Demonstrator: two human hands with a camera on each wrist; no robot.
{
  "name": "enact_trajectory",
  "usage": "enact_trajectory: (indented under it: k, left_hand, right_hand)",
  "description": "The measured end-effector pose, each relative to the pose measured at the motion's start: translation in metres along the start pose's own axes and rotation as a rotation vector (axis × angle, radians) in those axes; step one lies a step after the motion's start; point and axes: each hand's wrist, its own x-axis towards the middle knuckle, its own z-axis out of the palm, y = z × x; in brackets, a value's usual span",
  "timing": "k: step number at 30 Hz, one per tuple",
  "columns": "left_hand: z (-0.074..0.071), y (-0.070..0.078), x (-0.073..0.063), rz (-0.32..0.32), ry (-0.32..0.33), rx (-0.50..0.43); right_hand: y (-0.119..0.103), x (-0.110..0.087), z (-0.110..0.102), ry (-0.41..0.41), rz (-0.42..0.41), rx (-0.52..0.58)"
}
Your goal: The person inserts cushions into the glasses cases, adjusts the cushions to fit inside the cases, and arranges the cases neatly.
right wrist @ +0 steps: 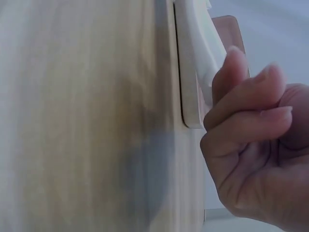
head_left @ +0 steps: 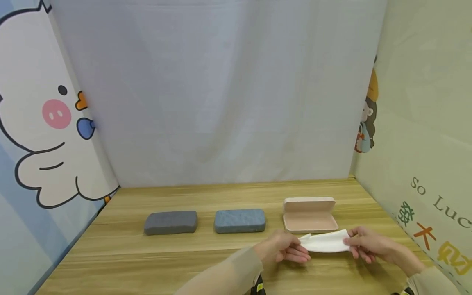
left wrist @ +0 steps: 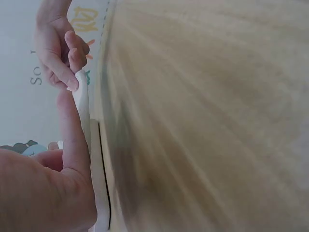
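Observation:
A folded strip of white cloth is stretched between both hands, just in front of an open pale pink glasses case. My left hand pinches the cloth's left end, its other fingers extended beneath. At the right end, my right hand pinches the cloth between thumb and fingers. The right wrist view shows the cloth running from the curled fingers past the case's edge. In the left wrist view the right hand grips the far end, and the left thumb's hold is mostly hidden.
Left of the open case lie a closed blue glasses case and a closed dark grey one on the wooden table. A white curtain hangs behind, and a printed wall panel stands along the right side.

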Motion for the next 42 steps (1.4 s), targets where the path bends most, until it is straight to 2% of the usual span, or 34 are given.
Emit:
enact_trajectory:
  k: [8, 16, 30, 37, 42]
  left_hand:
    - [-0.008, 0.021, 0.006, 0.058, 0.023, -0.012]
    - [-0.021, 0.030, 0.020, 0.104, 0.056, -0.005]
    - [-0.025, 0.026, 0.045, 0.187, 0.139, 0.011]
    - [-0.017, 0.024, 0.047, 0.216, 0.211, 0.054]
    - [-0.013, 0.022, 0.046, 0.239, 0.261, 0.088]
  right_hand:
    - [-0.012, 0.015, -0.013, 0.006, -0.020, -0.021]
    - [-0.019, 0.035, -0.021, 0.048, -0.003, -0.052]
    - [0.001, 0.059, -0.025, 0.169, 0.052, -0.098]
    - [0.006, 0.065, -0.020, 0.245, 0.015, -0.141]
    - [0.006, 0.067, -0.014, 0.348, 0.034, -0.174]
